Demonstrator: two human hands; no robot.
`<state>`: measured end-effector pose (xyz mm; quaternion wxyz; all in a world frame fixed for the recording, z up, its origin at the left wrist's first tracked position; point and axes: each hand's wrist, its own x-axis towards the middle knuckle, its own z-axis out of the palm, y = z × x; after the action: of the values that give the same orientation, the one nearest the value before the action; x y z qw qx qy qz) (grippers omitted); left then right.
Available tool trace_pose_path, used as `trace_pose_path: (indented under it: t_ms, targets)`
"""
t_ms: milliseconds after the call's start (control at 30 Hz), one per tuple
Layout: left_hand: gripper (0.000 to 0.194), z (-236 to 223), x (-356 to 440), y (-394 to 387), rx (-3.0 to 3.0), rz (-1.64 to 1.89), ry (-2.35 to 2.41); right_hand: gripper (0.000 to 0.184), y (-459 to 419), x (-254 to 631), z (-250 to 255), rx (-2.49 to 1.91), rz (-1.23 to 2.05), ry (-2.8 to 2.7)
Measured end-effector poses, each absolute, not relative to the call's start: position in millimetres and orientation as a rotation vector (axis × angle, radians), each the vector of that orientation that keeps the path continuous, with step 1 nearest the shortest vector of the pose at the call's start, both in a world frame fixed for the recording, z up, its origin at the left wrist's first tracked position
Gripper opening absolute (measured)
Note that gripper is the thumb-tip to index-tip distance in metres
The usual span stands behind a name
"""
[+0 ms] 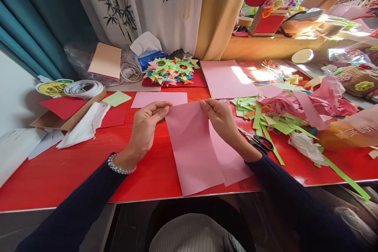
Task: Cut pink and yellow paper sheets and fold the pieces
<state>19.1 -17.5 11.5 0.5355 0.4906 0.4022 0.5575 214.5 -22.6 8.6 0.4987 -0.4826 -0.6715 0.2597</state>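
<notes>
Between my two hands hangs a sheet of pink paper [193, 149], its lower end reaching the table's front edge. My left hand [149, 124] pinches the top left corner between thumb and fingers. At the top right corner, my right hand [220, 118] is closed on the same sheet. A second pink sheet [232, 161] lies on the red table, partly hidden behind the held one and my right wrist. Beyond my left hand rests a smaller pink piece [159, 99]. Black-handled scissors [261, 142] lie just right of my right forearm, partly covered by it.
Green paper strips [277, 124] and crumpled pink paper [327, 98] crowd the right side. Folded-paper wreaths [171, 70] sit at the back beside a pink paper stack [226, 78]. A cardboard box [56, 120] with white tape rolls [84, 88] stands left on the red table [88, 169].
</notes>
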Motion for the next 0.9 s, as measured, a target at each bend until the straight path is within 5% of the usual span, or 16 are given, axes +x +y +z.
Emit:
trace_pose_path:
  t_ms: [133,300,600,733,900]
  targets:
    - [0.027,13,20,-18,1.181,1.246,0.932,0.036,-21,217,10,-1.181,0.663,-1.567]
    - [0.013,10,22,-17,1.198,1.250,0.962,0.040,-19,220,11,-1.196,0.685,-1.551]
    - [0.019,9,21,-17,1.226,1.098,1.020,0.043,-14,225,7,-1.214,0.730,-1.506]
    - [0.017,9,19,-15,1.198,1.081,1.068,0.027,-7,242,17,-1.331,0.844,-1.670]
    - [0.020,8,16,-13,1.207,1.016,1.060,0.036,-1,227,50,-1.324,0.427,-1.973]
